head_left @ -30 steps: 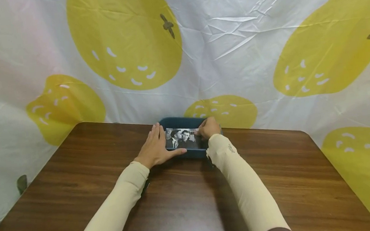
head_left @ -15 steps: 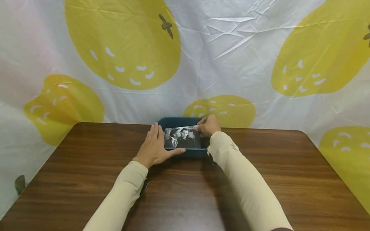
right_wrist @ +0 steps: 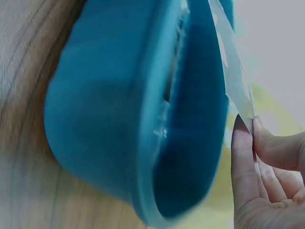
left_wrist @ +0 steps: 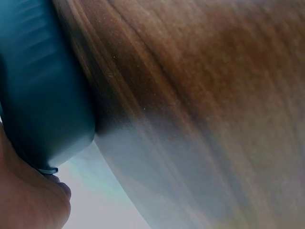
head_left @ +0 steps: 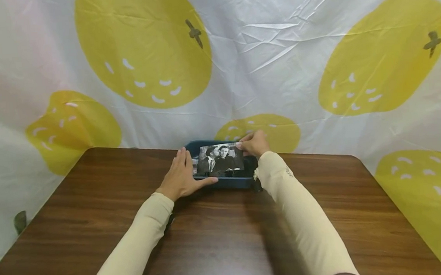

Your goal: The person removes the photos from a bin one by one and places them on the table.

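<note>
A dark blue-green plastic bin stands at the far edge of the table. My right hand pinches a black-and-white photo print by its upper right corner, between thumb and fingers. The print is tilted, raised over the bin's opening. In the right wrist view its pale back hangs over the rim. My left hand rests against the bin's left end, fingers straight, thumb stretched along the front rim. More of that bin wall fills the left wrist view's corner.
Inside the bin, part of another picture shows left of the raised print. A glossy edge lies in the bin in the right wrist view. Behind the brown wooden table hangs a white cloth with yellow fruit shapes.
My right hand has moved up and to the right, lifting the print from low in the bin and tilting it. The left hand keeps its place on the bin.
</note>
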Available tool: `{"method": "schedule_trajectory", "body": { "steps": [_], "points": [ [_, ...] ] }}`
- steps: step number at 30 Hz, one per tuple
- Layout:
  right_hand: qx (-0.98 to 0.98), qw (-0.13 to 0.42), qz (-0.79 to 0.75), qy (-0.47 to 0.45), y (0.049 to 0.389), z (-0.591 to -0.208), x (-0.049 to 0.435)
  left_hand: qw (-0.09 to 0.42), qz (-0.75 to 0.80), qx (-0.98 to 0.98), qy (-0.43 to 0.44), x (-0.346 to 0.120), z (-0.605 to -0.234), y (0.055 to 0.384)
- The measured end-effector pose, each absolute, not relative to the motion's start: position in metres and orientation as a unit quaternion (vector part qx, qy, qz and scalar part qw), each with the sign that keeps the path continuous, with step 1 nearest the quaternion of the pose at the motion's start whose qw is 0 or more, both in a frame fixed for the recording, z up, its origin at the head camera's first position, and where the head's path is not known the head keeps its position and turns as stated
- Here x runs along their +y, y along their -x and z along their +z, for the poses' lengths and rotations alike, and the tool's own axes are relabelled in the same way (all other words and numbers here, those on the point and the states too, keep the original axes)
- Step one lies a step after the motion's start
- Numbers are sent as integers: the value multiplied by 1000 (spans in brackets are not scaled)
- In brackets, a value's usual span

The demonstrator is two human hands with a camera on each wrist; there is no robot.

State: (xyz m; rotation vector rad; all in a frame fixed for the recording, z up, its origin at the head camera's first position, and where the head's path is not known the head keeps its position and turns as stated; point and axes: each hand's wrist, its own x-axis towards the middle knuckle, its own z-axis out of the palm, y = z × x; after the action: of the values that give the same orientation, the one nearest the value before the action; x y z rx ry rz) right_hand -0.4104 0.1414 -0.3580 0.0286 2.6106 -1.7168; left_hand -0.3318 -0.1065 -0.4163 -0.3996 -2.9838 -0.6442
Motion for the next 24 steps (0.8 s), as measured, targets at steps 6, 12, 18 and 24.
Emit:
{"method": "schedule_trajectory", "body": {
  "steps": [6, 12, 18, 24],
  "points": [
    [841, 3, -540, -13, 405, -344, 162, 31, -205, -969, 132, -106, -418, 332],
    [849, 2, -529, -11, 403, -336, 186, 30, -205, -970, 130, -107, -416, 331],
    [848, -9, -530, -4, 399, -332, 217, 29, -205, -969, 133, -107, -419, 333],
    [891, -34, -453, -20, 392, -328, 255, 32, -207, -969, 134, -106, -418, 332]
  ]
}}
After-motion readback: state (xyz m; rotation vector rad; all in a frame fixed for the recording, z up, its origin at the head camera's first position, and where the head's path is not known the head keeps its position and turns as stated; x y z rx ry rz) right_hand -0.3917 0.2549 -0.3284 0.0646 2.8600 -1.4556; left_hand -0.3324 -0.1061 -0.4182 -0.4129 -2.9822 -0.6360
